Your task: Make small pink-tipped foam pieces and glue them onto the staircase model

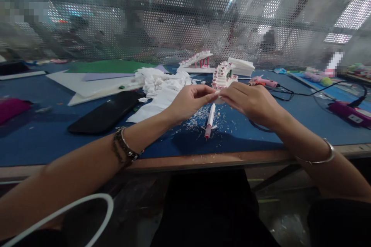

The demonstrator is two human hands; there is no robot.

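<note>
Over the blue table, my left hand [188, 101] and my right hand [253, 102] meet with their fingertips pinched together. A small white piece [218, 92] shows between them; its kind is too small to tell. Just below lies a white marker-like pen [211, 117] with a pinkish-red end, among scattered white shreds [195, 117]. Right behind my fingers stands a curved white model staircase [220, 74] with reddish spots, partly covered by my right hand. A crumpled heap of white paper-like scraps [162, 81] lies beyond my left hand.
A black phone [107, 112] lies at left, near white sheets [78, 83] and a green sheet [110, 66]. Farther back stands another model staircase [197, 60] on red posts. At right are a pink glue gun [266, 82], its black cable and a purple box [349, 114].
</note>
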